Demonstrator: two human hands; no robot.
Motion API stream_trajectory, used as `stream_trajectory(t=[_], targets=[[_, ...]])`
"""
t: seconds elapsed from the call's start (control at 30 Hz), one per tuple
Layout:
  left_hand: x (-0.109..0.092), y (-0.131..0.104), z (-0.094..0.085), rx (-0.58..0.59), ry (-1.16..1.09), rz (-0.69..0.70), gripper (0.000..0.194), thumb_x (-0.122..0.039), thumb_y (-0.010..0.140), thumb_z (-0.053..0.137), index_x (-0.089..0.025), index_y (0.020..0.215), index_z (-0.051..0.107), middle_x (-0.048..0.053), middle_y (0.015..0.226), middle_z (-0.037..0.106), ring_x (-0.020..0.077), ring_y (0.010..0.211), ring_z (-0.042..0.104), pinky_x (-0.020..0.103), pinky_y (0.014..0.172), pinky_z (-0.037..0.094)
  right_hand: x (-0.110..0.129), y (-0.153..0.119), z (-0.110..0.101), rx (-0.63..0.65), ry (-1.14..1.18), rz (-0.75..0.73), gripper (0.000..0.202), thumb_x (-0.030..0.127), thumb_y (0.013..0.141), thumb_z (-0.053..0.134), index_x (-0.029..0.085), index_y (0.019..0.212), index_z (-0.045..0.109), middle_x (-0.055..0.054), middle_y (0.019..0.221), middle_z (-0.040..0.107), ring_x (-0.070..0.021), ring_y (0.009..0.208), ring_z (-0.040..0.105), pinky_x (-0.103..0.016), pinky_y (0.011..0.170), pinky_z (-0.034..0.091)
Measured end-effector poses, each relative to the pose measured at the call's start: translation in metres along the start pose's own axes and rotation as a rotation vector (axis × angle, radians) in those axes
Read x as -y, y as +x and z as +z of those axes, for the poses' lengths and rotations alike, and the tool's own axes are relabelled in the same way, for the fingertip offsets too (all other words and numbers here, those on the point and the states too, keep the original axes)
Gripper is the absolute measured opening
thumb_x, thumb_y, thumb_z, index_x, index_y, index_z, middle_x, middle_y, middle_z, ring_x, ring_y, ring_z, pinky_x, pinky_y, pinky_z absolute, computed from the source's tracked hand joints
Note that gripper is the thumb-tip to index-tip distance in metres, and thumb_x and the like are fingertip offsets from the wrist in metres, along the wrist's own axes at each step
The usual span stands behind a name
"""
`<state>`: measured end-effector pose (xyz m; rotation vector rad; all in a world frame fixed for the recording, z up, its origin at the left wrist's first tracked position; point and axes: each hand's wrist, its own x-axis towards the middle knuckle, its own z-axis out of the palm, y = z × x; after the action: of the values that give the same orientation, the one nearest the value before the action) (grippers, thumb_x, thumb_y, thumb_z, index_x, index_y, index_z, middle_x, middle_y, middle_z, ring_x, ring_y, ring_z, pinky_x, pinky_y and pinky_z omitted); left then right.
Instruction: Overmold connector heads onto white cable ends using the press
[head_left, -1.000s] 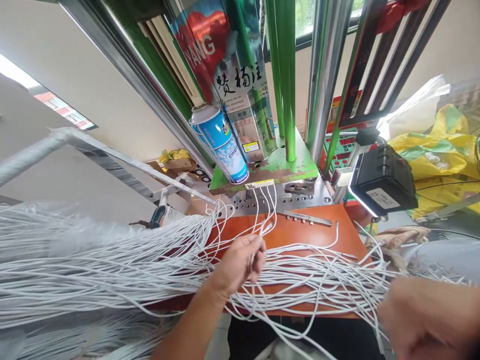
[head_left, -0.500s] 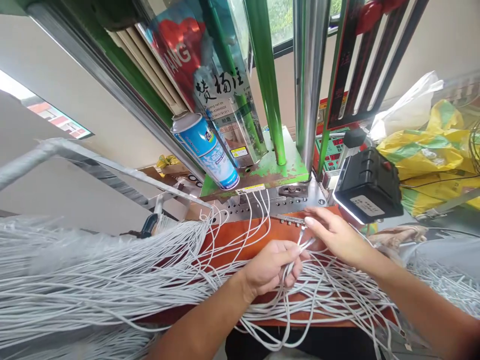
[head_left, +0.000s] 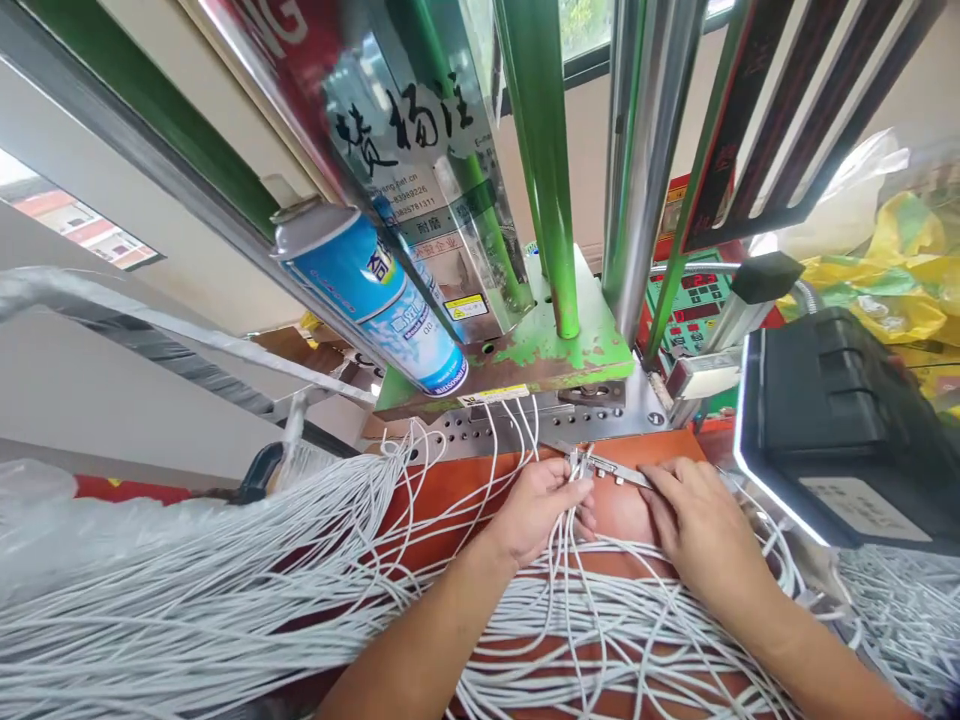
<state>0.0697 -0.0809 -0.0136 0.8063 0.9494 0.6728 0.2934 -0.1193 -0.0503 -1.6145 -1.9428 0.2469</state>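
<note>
My left hand (head_left: pixel 538 505) pinches the ends of a few thin white cables (head_left: pixel 564 545) and holds them against the left end of a narrow metal bar (head_left: pixel 606 467) that lies on the orange-brown worktop (head_left: pixel 450 485). My right hand (head_left: pixel 694 520) rests flat on the worktop, its fingertips touching the right part of that bar. A thick mass of the same white cables (head_left: pixel 225 580) spreads over the worktop from the left and under both forearms. Several cable ends run up into the perforated steel plate (head_left: pixel 487 430) of the machine behind.
A green-and-steel press (head_left: pixel 559 200) with upright columns rises right behind the bar. A blue spray can (head_left: pixel 367 290) stands tilted on its green base. A black box (head_left: pixel 840 430) sits at the right, with yellow bags (head_left: pixel 907 270) beyond it. Clear plastic wrap (head_left: pixel 75 520) covers cables at left.
My head has moved in closer to the machine. My left hand carried the cable ends forward to the metal bar. My right hand came in from the lower right and settled on the bar.
</note>
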Motion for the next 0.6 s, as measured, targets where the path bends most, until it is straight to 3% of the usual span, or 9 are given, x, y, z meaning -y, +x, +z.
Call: stream_trajectory(t=[0.2,0.37,0.6], targets=[[0.003,-0.003,0.004,-0.046,0.286,-0.029,0.042,-0.054,0.084,0.075,-0.015,0.078,0.058,-0.003,0.058,0.057,0.0055,0.038,0.047,0.015,0.033,0.032,0.013,-0.002,-0.007,0.122,0.062,0.023,0.033,0.049,0.101,0.049,0.024,0.109,0.070,-0.005,0.079,0.071,-0.0225,0.068,0.066,-0.034,0.067,0.051],[0.002,-0.001,0.006,-0.001,0.291,-0.100,0.041,-0.053,0.085,0.070,-0.015,0.072,0.060,-0.001,0.053,0.057,0.0090,0.037,0.051,0.018,0.035,0.039,0.018,0.003,-0.007,0.165,0.128,-0.053,0.035,0.044,0.105,0.042,0.025,0.118,0.068,-0.006,0.093,0.075,-0.0214,0.075,0.070,-0.032,0.070,0.053],[0.001,-0.002,0.014,-0.029,0.278,-0.093,0.038,-0.049,0.081,0.072,-0.014,0.070,0.061,0.001,0.057,0.061,0.0095,0.038,0.053,0.019,0.036,0.041,0.010,0.000,-0.002,0.185,0.109,-0.040,0.035,0.046,0.104,0.043,0.027,0.116,0.070,-0.007,0.092,0.074,-0.0227,0.076,0.070,-0.034,0.069,0.052]])
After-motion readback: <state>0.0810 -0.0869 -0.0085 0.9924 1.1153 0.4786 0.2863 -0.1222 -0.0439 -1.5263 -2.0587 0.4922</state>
